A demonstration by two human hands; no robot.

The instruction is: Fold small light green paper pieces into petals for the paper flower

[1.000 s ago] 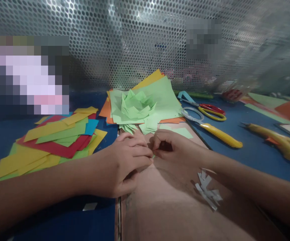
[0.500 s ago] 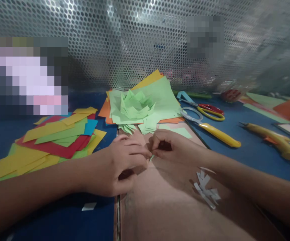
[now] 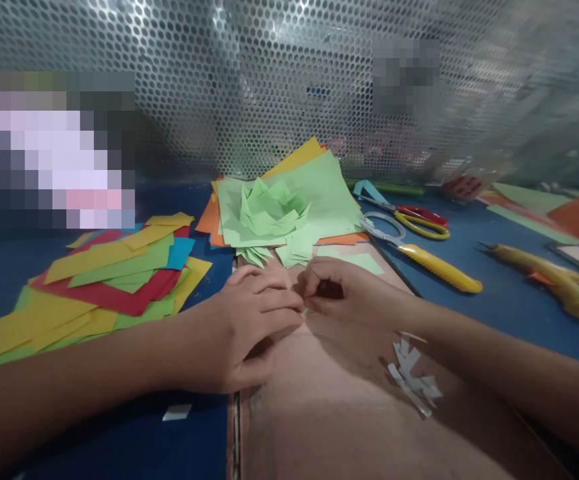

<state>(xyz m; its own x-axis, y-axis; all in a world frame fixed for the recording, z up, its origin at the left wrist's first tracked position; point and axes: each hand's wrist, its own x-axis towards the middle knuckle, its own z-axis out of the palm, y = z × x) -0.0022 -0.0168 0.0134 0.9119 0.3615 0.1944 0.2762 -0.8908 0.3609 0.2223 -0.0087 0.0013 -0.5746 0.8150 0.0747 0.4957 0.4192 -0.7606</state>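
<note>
My left hand [image 3: 242,327] and my right hand [image 3: 349,293] meet over a pinkish-brown board [image 3: 329,407]. Both have curled fingers pinching a small light green paper piece [image 3: 303,311], of which only a sliver shows between the fingertips. Just beyond the hands lie small folded green paper pieces [image 3: 294,251]. Behind them a folded green paper flower [image 3: 269,207] sits on a stack of green, orange and yellow sheets [image 3: 319,187].
A loose pile of coloured paper [image 3: 94,280] lies left on the blue table [image 3: 499,293]. Right of the stack are scissors [image 3: 419,220], a tape ring [image 3: 383,227], a yellow cutter [image 3: 439,269] and a yellow glue gun [image 3: 549,280]. White scraps [image 3: 412,377] lie by my right forearm. A perforated metal wall [image 3: 269,87] stands behind.
My left hand's fingers lifted slightly half a second ago and have pressed back down against my right hand's fingertips. Everything else on the table is unmoved.
</note>
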